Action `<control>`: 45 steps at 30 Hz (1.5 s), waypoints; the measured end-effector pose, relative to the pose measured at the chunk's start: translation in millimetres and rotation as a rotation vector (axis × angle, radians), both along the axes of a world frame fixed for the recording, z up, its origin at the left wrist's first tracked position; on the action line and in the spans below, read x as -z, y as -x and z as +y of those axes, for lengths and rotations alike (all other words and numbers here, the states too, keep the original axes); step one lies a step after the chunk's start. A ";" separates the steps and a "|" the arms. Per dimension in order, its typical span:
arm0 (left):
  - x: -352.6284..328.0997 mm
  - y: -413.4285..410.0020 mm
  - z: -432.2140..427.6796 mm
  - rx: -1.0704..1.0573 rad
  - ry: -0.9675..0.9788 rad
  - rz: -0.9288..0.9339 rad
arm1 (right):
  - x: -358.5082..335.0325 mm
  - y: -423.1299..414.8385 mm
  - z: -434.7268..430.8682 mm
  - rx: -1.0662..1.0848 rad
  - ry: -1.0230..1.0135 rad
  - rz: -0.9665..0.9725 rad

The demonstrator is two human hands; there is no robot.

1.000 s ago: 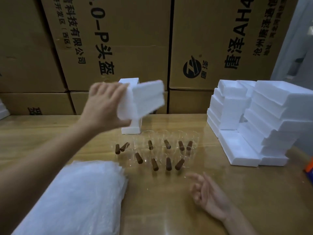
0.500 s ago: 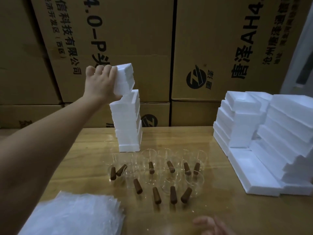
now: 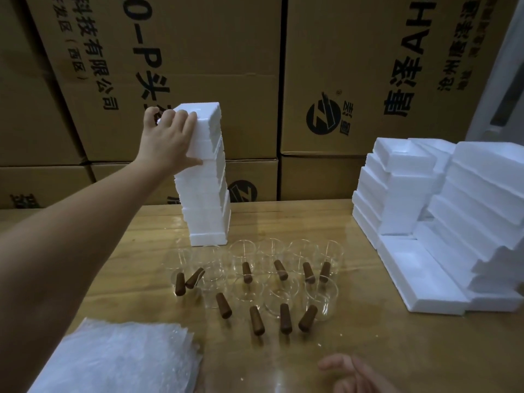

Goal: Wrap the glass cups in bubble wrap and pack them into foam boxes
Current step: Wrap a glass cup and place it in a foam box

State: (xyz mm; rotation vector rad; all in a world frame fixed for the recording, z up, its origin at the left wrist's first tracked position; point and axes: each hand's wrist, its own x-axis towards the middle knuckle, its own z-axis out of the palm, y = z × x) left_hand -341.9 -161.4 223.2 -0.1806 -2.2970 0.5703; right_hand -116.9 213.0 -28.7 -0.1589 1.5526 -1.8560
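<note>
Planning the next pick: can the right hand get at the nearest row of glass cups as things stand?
Probably yes. The right hand, open, is at the near side of the table; nothing lies between it and the nearest glass cups, whose brown handles point its way.

My left arm stretches forward and up from the lower left, forearm bare. My left hand point(image 3: 170, 140) clasps the top foam box point(image 3: 209, 120): fingers point(image 3: 185, 120) curl over its upper edge, thumb pressed against its side. My right hand point(image 3: 357, 374) sits low at the bottom edge, fingers loose and apart, holding nothing.
</note>
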 end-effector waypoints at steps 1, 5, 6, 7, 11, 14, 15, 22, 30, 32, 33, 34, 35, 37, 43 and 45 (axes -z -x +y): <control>-1.1 0.9 0.0 0.000 0.004 0.005 | -0.3 0.4 0.1 0.011 0.061 -0.040; 0.0 5.3 0.1 -0.005 0.013 0.004 | -6.7 0.5 -2.7 0.038 0.109 -0.069; 1.0 6.3 -0.6 -0.008 0.013 0.005 | -8.9 -1.8 -3.3 0.043 0.106 -0.075; 2.0 7.0 -1.4 -0.006 0.005 0.009 | -6.5 -2.4 -2.5 0.042 0.104 -0.072; 6.1 7.6 -4.7 0.010 -0.018 0.016 | -3.1 -8.7 -4.4 0.099 0.197 -0.102; 8.0 8.4 -6.1 0.021 -0.028 0.018 | -5.2 -9.7 -5.5 0.090 0.207 -0.081; 8.0 9.0 -6.0 0.023 -0.031 0.018 | -4.3 -9.7 -4.9 0.090 0.201 -0.078; 7.2 14.0 -4.5 0.043 -0.032 0.032 | -6.0 -10.4 -4.8 0.087 0.172 -0.043; 7.9 17.1 -3.7 0.060 -0.029 0.033 | -7.5 -7.0 -4.8 0.088 0.099 -0.031; 8.5 17.9 -4.9 0.056 -0.038 0.033 | -7.0 -6.7 -5.4 0.091 0.107 -0.033; 7.7 18.1 -5.2 0.048 -0.042 0.032 | -7.7 -6.5 -5.4 0.084 0.121 -0.034; 5.8 18.4 -5.3 0.042 -0.048 0.028 | -8.2 -6.4 -5.5 0.075 0.131 -0.033; 3.4 18.1 -5.1 0.044 -0.062 0.023 | -8.4 -6.6 -5.2 0.066 0.139 -0.030; -3.3 17.2 -4.6 0.065 -0.116 0.017 | -6.3 -7.0 -2.6 0.063 0.153 -0.028; -17.4 11.2 -1.7 0.224 -0.549 -0.046 | -3.3 -8.1 -0.7 0.098 0.188 -0.069; -21.2 5.0 -0.5 0.259 -0.644 -0.044 | -4.0 -7.3 -1.4 0.103 0.188 -0.077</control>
